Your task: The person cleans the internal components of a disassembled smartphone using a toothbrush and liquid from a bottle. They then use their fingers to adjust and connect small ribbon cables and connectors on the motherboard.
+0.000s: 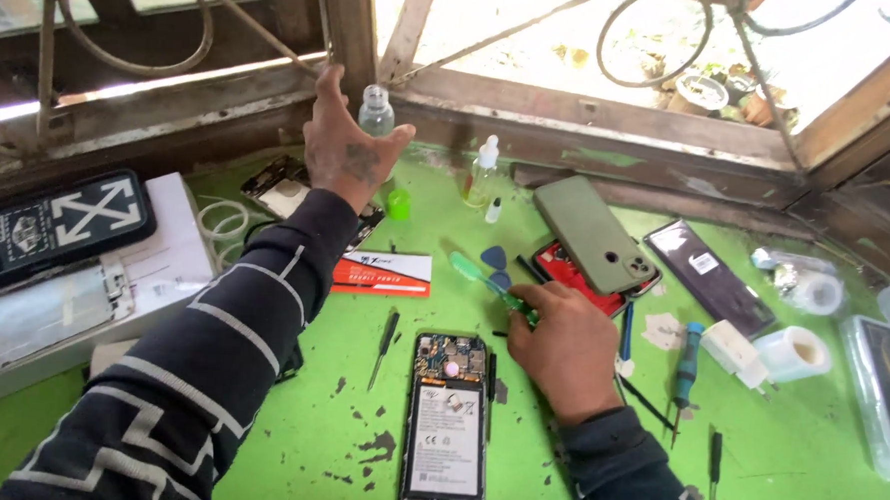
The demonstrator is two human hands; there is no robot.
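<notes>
My left hand (pixel 344 146) reaches far across the green table (pixel 796 465) and grips a small clear bottle (pixel 376 112) by the window sill. A green cap (pixel 398 204) lies just below it. My right hand (pixel 566 345) rests on the table and holds a green toothbrush (pixel 479 276) whose head points up and left. In front of me lies an opened phone (pixel 446 425) with its battery and circuit board exposed.
A green phone back (pixel 591 234) lies on a red case. Nearby are a dropper bottle (pixel 483 170), blue picks (pixel 495 258), screwdrivers (pixel 387 345), a blue-handled driver (pixel 688 363), tape rolls (pixel 796 353), a dark phone case (pixel 56 225) on a white box, and a wooden window frame (pixel 611 112).
</notes>
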